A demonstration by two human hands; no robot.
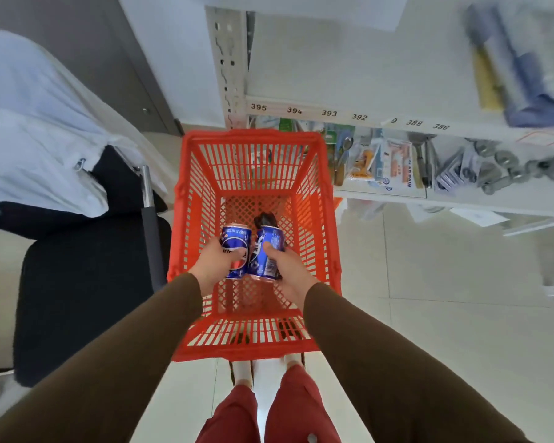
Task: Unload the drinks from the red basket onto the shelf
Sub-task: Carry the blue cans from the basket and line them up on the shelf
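– Is there room to lift things out?
– Yes. The red basket [256,145] is open on top, with tall walls all around.
– What's in the way?
– The white shelf [317,105] edge sits just past it, and a black chair [84,282] stands close on the left.

The basket [253,174] is bright red with a slotted lattice. Both cans, the left can [235,251] and the right can [267,254], are blue with white and red markings. Sleeves [135,346] are brown, trousers [237,417] red, shelf [365,119] white with black numbers.
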